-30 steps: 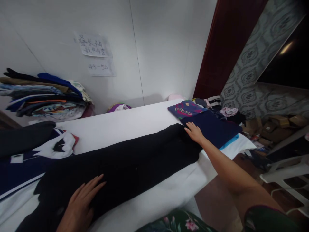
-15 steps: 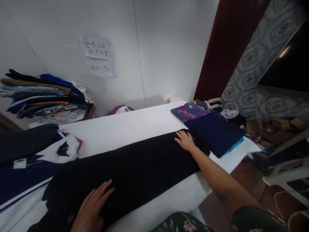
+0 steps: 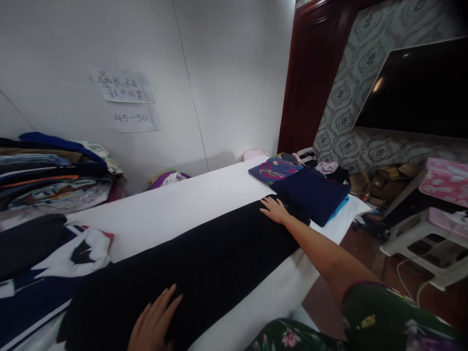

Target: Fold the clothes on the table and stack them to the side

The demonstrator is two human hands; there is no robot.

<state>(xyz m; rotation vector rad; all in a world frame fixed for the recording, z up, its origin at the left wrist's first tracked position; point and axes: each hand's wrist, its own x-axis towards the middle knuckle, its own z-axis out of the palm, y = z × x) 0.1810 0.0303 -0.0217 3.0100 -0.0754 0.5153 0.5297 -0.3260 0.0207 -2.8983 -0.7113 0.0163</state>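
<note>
A long black garment (image 3: 212, 258) lies spread lengthwise across the white table (image 3: 153, 214). Its exact kind does not show. My left hand (image 3: 155, 321) rests on its near left part, fingers stretched out. Near the garment's far right end, my right hand (image 3: 275, 209) lies flat with the fingers spread. Just past that hand is a folded navy garment (image 3: 310, 192), with a patterned blue-and-red folded garment (image 3: 276, 169) behind it. To the left, a white-collared navy garment (image 3: 36, 302) lies beside the black one.
A tall stack of folded clothes (image 3: 54, 170) stands at the back left. Handwritten paper signs (image 3: 126, 87) hang on the white wall. Off the table's right end are a white stool (image 3: 427, 243) and cardboard boxes (image 3: 383, 183). A dark television (image 3: 417, 92) hangs on the patterned wall.
The view has turned to the right, bringing more of the television and stool into sight. Both hands stay flat on the black garment, at nearly the same places on it.
</note>
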